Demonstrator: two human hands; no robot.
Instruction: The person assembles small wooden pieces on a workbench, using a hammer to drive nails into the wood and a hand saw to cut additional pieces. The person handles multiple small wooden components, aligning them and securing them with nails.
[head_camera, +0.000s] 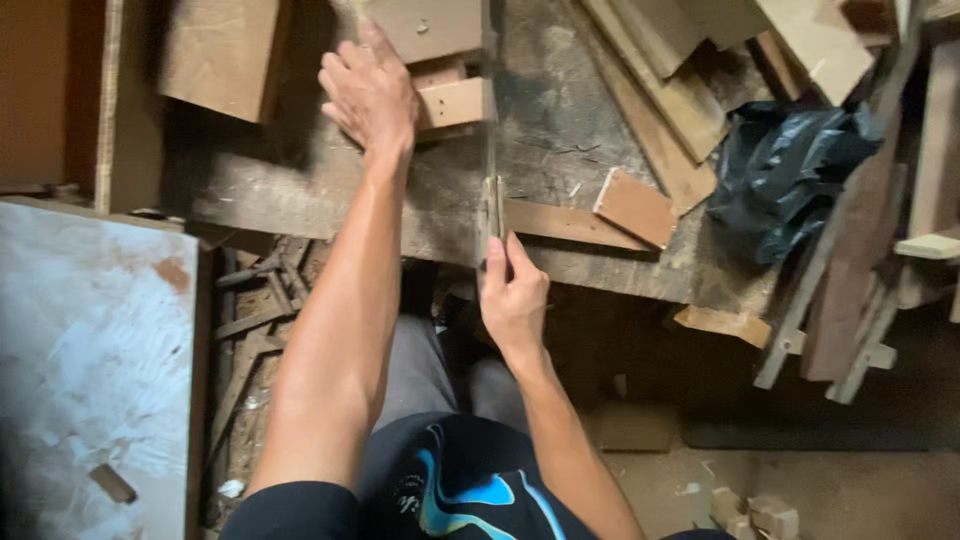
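Left hand (370, 95) flat, fingers spread, pinning small wood block (455, 100) at 12 o'clock; right hand (513, 300) fisted round handsaw (490, 190) handle; suggest keeping blade vertical, strokes light.

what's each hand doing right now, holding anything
Left hand: open, palm pressed flat on the small wooden block on the workbench.
Right hand: closed around the handsaw handle.
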